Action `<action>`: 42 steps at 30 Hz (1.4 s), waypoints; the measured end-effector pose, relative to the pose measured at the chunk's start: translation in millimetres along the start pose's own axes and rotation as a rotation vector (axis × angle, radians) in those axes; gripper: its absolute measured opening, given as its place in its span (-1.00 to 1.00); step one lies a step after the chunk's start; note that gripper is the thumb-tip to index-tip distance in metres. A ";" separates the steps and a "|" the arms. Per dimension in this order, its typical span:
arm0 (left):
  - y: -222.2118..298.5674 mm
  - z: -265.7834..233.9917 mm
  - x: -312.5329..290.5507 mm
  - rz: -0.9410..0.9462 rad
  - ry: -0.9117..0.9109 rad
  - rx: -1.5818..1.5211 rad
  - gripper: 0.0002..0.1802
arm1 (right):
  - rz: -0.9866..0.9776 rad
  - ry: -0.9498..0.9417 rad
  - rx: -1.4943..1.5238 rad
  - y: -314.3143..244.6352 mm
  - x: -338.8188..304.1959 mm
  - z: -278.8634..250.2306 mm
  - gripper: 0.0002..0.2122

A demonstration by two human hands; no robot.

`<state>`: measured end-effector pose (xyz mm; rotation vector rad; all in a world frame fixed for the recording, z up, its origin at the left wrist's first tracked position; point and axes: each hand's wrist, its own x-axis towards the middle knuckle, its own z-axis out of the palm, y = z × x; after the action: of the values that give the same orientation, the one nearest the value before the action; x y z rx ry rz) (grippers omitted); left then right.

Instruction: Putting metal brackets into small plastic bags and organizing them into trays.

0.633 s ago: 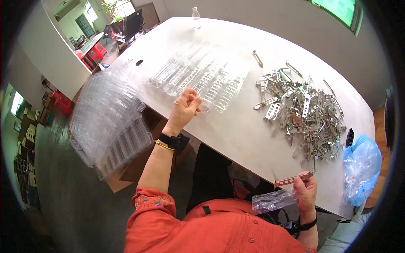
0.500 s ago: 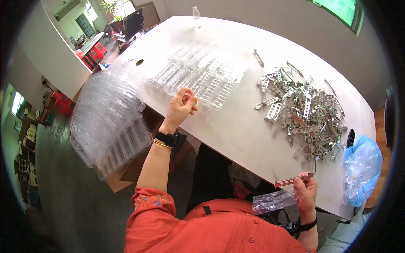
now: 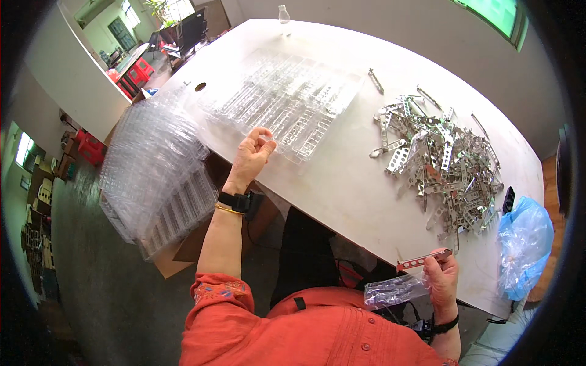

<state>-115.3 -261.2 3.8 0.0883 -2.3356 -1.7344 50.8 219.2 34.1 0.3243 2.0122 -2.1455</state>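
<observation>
My left hand (image 3: 249,160) is closed in a pinch at the near edge of a clear plastic blister tray (image 3: 293,100) with rows of long compartments, lying on the pale table. My right hand (image 3: 442,278), at the table's near edge, grips a slim metal bracket (image 3: 417,262) with a row of round holes. Against that hand hangs a crinkled clear plastic bag (image 3: 394,291); whether the fingers hold it too is hidden. Beyond the right hand lies a heap of similar metal brackets (image 3: 442,158), a few of them loose at its far side.
A tall stack of clear trays (image 3: 152,165) stands left of the table (image 3: 348,201), above a cardboard box (image 3: 195,241). A blue plastic bag (image 3: 525,244) sits at the right edge. A small clear bottle (image 3: 284,21) stands at the far edge, and a round hole (image 3: 200,86) pierces the tabletop.
My left hand has moved slightly left, and the tray's left side has shifted left and outward. My right hand keeps the bracket in nearly the same place.
</observation>
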 end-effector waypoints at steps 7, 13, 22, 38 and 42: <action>-7.9 -0.3 0.4 0.010 0.024 0.163 -0.80 | 0.004 -0.002 -0.005 1.5 0.2 0.1 -0.87; -6.7 2.1 2.0 0.004 0.049 0.138 -0.78 | 0.007 -0.004 0.025 1.9 -1.6 -0.7 -0.86; -9.2 -1.5 5.5 -0.007 0.084 0.161 -0.76 | 0.015 0.011 0.038 5.0 -2.3 -3.7 -0.86; -13.3 -5.4 7.2 0.008 0.066 0.135 -0.73 | 0.005 0.020 -0.001 7.3 -1.4 -6.8 -0.86; -18.7 -12.5 10.7 0.033 0.098 0.180 -0.73 | 0.012 0.024 0.013 6.8 -1.4 -6.0 -0.86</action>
<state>-124.6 -280.4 -8.9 0.1601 -2.4010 -1.4677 54.2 224.7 27.7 0.3646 2.0049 -2.1579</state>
